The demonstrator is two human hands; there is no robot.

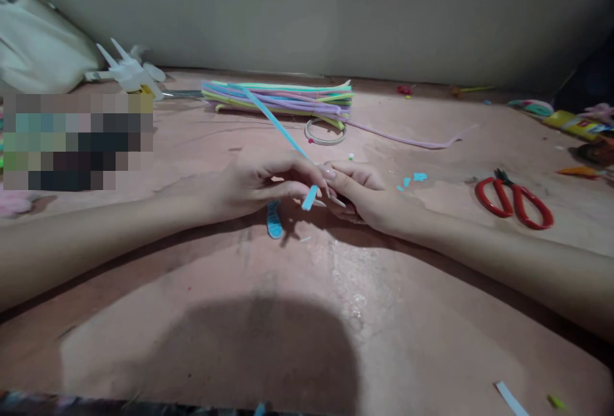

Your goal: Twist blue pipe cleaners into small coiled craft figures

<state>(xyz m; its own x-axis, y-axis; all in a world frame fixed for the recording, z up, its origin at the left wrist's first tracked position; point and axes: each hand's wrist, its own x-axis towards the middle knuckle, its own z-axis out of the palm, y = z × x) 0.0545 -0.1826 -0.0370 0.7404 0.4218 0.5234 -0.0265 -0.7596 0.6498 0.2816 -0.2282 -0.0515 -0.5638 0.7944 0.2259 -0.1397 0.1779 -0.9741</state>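
We have one view, worn on the head. It looks forward and down, close over the table, toward twelve o'clock.

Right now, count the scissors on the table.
1: the red-handled scissors lie on the table, to the right of the right hand, apart from it. Others may be hidden in the clutter at the edges.

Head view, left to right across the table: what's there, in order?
White bag → white plastic piece → left hand → right hand → small blue scraps → red scissors → yellow glue tube. The straw bundle spans the middle, so it is left out.
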